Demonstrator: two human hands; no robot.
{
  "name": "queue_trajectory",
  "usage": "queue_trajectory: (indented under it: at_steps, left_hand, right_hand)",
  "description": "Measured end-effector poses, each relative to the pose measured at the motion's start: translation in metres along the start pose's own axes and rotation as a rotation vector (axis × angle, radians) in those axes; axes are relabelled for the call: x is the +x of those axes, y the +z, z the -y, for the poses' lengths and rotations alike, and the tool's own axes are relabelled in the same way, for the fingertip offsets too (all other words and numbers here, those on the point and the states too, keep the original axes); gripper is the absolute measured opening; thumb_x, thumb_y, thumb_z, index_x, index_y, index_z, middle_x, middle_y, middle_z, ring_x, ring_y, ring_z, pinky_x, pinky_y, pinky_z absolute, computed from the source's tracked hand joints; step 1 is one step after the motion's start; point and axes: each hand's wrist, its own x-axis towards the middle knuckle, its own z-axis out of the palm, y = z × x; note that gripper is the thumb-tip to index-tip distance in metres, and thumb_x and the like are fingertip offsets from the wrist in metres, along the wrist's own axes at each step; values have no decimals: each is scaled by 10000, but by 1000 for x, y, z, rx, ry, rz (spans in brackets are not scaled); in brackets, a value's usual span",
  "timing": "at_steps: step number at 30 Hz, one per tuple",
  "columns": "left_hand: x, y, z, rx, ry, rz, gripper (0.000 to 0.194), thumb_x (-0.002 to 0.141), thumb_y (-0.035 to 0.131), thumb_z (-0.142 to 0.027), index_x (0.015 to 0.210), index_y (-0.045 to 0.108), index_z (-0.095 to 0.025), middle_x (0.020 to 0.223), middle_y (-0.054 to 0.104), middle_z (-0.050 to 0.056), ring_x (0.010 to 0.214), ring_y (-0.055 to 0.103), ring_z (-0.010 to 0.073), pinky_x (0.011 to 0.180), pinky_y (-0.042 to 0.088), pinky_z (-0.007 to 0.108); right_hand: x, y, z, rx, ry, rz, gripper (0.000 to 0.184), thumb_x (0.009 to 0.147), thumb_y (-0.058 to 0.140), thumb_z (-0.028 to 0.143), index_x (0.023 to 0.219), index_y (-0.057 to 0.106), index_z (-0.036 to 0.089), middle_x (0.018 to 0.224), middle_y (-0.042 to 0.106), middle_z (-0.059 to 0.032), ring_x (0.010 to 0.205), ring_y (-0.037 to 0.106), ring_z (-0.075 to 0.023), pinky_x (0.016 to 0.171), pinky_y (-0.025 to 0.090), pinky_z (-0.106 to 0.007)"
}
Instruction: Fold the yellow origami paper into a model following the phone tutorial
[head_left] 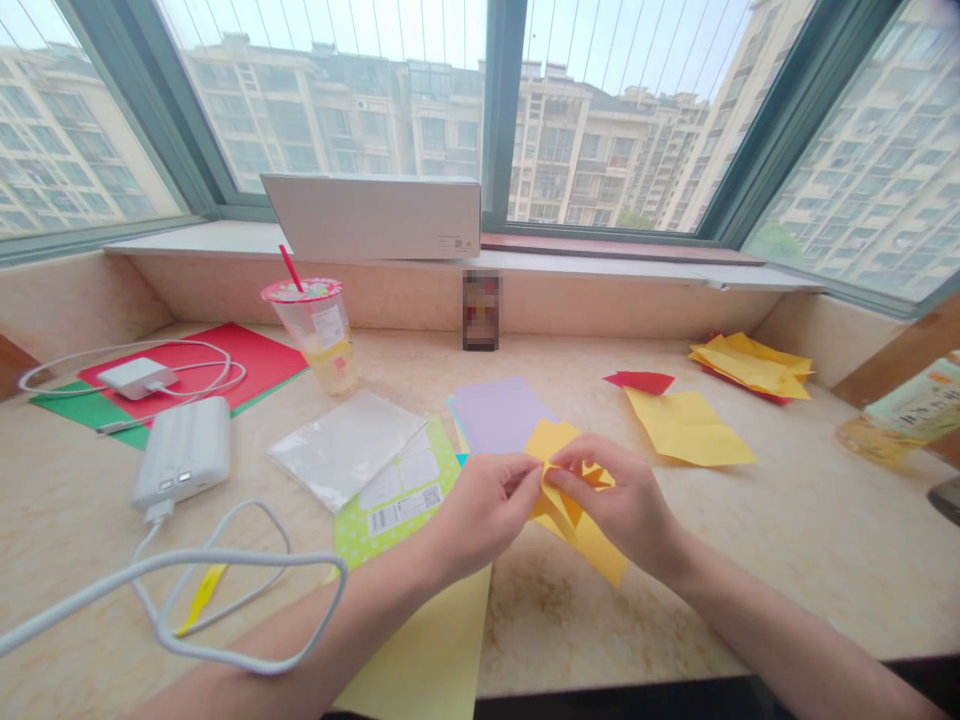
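Note:
Between my two hands is a folded piece of orange-yellow paper [592, 545], held above the counter, with flaps sticking out above and below my fingers. My left hand [491, 500] pinches its left edge between thumb and forefinger. From the other side my right hand [619, 495] grips the same paper, fingertips close to those of the left. Part of the folded shape is hidden behind my right fingers. Purple paper sheets [499, 412] lie just beyond my hands. Under my left forearm are a green dotted paper packet [401, 500] and a pale yellow sheet [427, 650].
A clear plastic sleeve [341, 450], a drink cup [319, 340] and a white power bank [184, 455] with looping cables stand left. Yellow paper [690, 428], a red piece [641, 381], a pile of folded papers [754, 365] and a bottle [911, 410] are right.

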Motion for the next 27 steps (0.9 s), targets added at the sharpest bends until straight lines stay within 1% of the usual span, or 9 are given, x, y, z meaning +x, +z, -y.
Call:
queue_trajectory:
  at_steps: [3, 6, 10, 13, 16, 20, 23, 25, 27]
  left_hand:
    - [-1, -1, -4, -79, 10, 62, 430, 986, 493, -442, 866, 739, -111, 735, 652, 35, 657, 545, 141, 594, 380, 227]
    - [0, -2, -5, -206, -38, 92, 390, 919, 606, -478, 886, 745, -115, 757, 676, 45, 691, 592, 162, 613, 417, 230]
    - [3, -4, -3, -394, -137, 111, 324, 861, 665, -414, 968, 748, -119, 791, 703, 55, 694, 628, 170, 607, 434, 233]
    - [4, -7, 0, -470, -186, 130, 286, 836, 664, -343, 1000, 750, -126, 804, 715, 55, 674, 632, 158, 595, 425, 224]
    - [5, -9, 0, -477, -207, 135, 269, 826, 657, -325, 977, 754, -125, 786, 710, 49, 667, 627, 149, 605, 429, 222]
    - [4, -9, -3, -437, -222, 139, 293, 797, 689, -349, 974, 737, -119, 786, 691, 44, 671, 605, 144, 589, 401, 215]
    - [3, -8, -4, -343, -241, 144, 247, 770, 694, -314, 910, 713, -112, 722, 627, 9, 606, 523, 109, 526, 321, 195]
    - [3, -8, -3, -291, -253, 149, 168, 769, 647, -272, 813, 679, -113, 656, 549, -23, 557, 446, 85, 494, 259, 191]
    - [3, -9, 0, -274, -250, 168, 138, 772, 601, -243, 775, 654, -116, 634, 504, -34, 544, 409, 79, 490, 240, 194]
  right_hand:
    - [0, 0, -1, 11, 18, -20, 65, 879, 709, 201, 828, 685, 232, 765, 678, 20, 706, 609, -152, 668, 486, -278]
    - [1, -1, -3, 30, 11, -10, 70, 875, 706, 184, 825, 697, 230, 781, 676, 12, 715, 604, -152, 665, 493, -275]
    - [4, -5, -2, 138, 21, 45, 24, 893, 711, 221, 884, 730, 233, 850, 678, -13, 785, 636, -164, 682, 526, -276]
    - [5, -9, -2, 211, 12, 112, 76, 913, 689, 208, 932, 754, 242, 904, 682, -23, 837, 652, -164, 729, 549, -276]
    - [5, -10, -4, 214, -29, 133, 106, 918, 683, 188, 921, 772, 245, 911, 681, -22, 848, 649, -155, 754, 552, -266]
    - [3, -7, -8, 153, -92, 100, 136, 933, 664, 167, 954, 771, 249, 920, 680, -22, 837, 652, -150, 727, 554, -256]
    - [1, -6, -10, 98, -157, 94, 146, 942, 646, 154, 971, 759, 242, 930, 684, -29, 840, 658, -153, 718, 555, -264]
    - [1, -6, -10, 73, -181, 96, 145, 947, 640, 154, 980, 753, 239, 928, 689, -31, 836, 661, -155, 720, 555, -271]
    - [1, -7, -9, 67, -176, 96, 153, 952, 628, 155, 993, 750, 239, 926, 691, -33, 830, 664, -157, 717, 559, -277]
